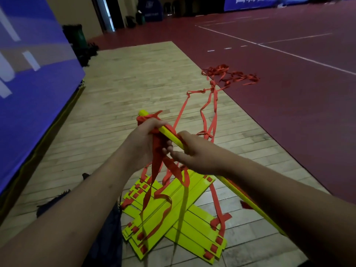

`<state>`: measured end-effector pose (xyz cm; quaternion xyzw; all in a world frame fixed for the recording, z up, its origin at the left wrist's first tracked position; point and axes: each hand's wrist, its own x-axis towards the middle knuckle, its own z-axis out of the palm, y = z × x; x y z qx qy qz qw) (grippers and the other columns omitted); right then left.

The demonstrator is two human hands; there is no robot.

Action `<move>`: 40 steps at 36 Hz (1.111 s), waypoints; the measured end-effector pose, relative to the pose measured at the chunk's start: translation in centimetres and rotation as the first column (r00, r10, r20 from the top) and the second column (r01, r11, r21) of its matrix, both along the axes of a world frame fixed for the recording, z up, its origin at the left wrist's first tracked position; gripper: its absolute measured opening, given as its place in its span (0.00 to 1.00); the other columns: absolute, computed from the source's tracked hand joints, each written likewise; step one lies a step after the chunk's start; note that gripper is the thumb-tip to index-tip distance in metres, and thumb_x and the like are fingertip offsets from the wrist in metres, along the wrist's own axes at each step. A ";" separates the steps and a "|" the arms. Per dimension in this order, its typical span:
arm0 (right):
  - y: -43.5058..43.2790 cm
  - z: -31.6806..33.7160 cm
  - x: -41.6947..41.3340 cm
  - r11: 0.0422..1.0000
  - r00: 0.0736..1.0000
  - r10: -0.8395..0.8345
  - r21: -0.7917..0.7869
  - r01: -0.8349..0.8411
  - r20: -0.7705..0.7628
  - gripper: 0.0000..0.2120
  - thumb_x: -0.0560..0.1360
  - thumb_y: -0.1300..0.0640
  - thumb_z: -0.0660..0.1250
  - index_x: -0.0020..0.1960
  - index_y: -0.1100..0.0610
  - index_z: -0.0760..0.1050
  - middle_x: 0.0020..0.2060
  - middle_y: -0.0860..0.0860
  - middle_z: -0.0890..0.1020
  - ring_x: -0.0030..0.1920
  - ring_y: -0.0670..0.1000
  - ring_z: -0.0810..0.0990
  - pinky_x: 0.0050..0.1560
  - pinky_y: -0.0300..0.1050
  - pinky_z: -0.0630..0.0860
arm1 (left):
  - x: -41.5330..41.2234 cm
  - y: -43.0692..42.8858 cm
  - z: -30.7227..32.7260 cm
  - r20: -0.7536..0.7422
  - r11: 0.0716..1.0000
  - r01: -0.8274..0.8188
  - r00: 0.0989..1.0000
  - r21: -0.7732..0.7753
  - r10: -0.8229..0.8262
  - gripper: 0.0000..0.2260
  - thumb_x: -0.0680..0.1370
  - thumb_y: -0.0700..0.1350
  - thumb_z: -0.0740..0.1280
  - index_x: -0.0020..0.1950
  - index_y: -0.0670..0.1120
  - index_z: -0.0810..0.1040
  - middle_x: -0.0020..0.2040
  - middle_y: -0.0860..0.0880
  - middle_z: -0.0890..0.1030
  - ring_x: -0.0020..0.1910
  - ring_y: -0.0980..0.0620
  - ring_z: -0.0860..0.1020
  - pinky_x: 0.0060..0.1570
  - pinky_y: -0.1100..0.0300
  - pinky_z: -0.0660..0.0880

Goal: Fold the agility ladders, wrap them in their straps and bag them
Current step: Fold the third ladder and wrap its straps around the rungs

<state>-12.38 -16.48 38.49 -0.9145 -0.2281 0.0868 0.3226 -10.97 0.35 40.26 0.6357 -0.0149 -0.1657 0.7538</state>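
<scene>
A stack of yellow ladder rungs [171, 135] is held edge-on in the air before me. My left hand [148, 139] grips its far end together with bunched red strap [157, 151]. My right hand [194, 151] grips the stack just nearer to me, fingers curled round it. Red strap loops hang from the hands down over a pile of flat yellow rungs [185, 218] lying crossed on the wooden floor. More red strap [212, 105] trails away across the floor to a tangled heap [229, 75] on the red court.
A dark bag [104, 228] lies on the floor at my lower left beside the pile. A blue banner wall [34, 74] runs along the left. Green bins [79, 35] stand at the far left. Red court floor with white lines [289, 53] spreads to the right.
</scene>
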 end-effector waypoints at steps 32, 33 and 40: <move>2.1 -0.5 2.3 0.981 0.992 -0.019 -0.194 -0.005 -0.122 0.16 0.82 0.49 0.64 0.63 0.57 0.67 0.50 0.54 0.78 0.48 0.53 0.79 0.43 0.48 0.75 | 2.2 2.1 -1.7 -0.053 0.962 -0.185 0.979 0.201 0.199 0.15 0.81 0.51 0.65 0.40 0.42 0.74 0.28 0.44 0.72 0.24 0.47 0.74 0.26 0.62 0.72; 2.0 -0.1 2.4 0.988 0.985 -0.006 -0.152 -0.021 -0.171 0.18 0.81 0.46 0.66 0.62 0.56 0.68 0.50 0.54 0.80 0.48 0.53 0.81 0.46 0.49 0.78 | 2.3 2.3 -1.5 -0.037 0.966 -0.187 0.980 0.178 0.197 0.15 0.81 0.49 0.64 0.39 0.41 0.74 0.28 0.44 0.72 0.25 0.48 0.75 0.26 0.62 0.72; 0.4 0.4 2.6 0.938 0.896 0.113 0.344 0.047 -0.430 0.12 0.74 0.51 0.75 0.53 0.57 0.83 0.42 0.52 0.87 0.43 0.55 0.86 0.49 0.51 0.81 | 1.2 3.1 -0.1 0.124 0.995 -0.041 0.992 0.087 0.030 0.13 0.74 0.50 0.65 0.48 0.40 0.76 0.37 0.43 0.79 0.36 0.47 0.80 0.34 0.57 0.78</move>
